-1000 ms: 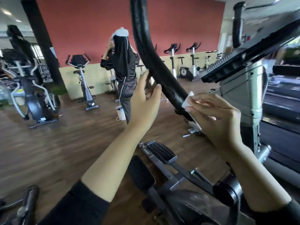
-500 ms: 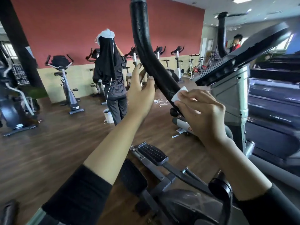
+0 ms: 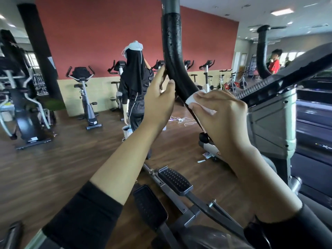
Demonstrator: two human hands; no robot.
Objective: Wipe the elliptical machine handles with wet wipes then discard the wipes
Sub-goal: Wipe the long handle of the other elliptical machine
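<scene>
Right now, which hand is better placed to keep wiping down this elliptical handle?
The right hand, probably. It already presses the white wet wipe against the lower part of the black foam handle. The left hand holds no wipe; its fingers only rest on the handle's side, seemingly steadying it.

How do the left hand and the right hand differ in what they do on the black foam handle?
The right hand presses a white wet wipe against the black foam handle; the left hand holds nothing. The left hand is open, only its fingertips touching the handle; the right hand's fingers are curled over the wipe. The left hand sits higher on the handle, the right hand lower, near the end of the foam. Both arms wear black sleeves.
</scene>
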